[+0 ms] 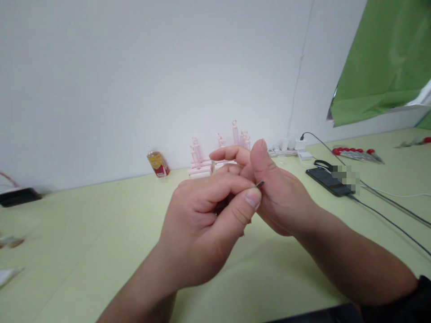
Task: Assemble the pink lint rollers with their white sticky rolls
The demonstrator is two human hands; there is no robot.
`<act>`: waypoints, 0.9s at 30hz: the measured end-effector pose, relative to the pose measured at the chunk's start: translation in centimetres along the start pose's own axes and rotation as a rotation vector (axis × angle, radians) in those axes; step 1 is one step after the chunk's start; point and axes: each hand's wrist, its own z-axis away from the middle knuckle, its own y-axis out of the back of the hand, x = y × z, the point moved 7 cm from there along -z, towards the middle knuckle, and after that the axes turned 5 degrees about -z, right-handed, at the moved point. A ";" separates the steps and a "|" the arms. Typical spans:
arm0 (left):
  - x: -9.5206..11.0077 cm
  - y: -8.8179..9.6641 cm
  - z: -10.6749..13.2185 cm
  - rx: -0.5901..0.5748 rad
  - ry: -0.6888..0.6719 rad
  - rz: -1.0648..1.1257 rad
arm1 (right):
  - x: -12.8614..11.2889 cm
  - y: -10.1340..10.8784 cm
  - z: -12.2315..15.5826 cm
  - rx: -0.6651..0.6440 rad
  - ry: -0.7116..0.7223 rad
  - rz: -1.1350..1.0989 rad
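My left hand (205,224) is in the middle of the head view, its thumb and forefinger pinched on a thin dark piece with a pointed tip (260,184). Most of that piece is hidden inside the fingers, so its kind cannot be made out. Just behind and to the right is my right hand (279,193), palm turned toward the left hand. Its thumb stands up and its fingers are loosely bent and apart, with nothing seen in them. The dark tip lies close against the right palm; whether it touches cannot be told.
Pink tubes (235,132) stand by the wall behind my hands, left of a power strip (286,152). A bottle of amber liquid (157,162) leans leftward. To the right are a black phone (330,181) with cables and several red-capped tools (357,154).
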 end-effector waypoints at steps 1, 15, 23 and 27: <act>0.0 0.0 0.0 -0.002 0.004 0.004 | -0.3 0.0 0.1 0.001 -0.006 0.006; -0.4 -0.6 0.4 -0.162 0.175 0.214 | 0.6 -0.7 -0.6 -0.019 0.016 -0.043; -1.2 -1.3 0.9 -0.288 0.383 0.401 | 0.9 -1.3 -0.6 -0.148 0.105 0.006; -1.4 -1.4 1.1 -0.308 0.418 0.439 | 1.0 -1.2 -0.5 -0.140 0.109 0.066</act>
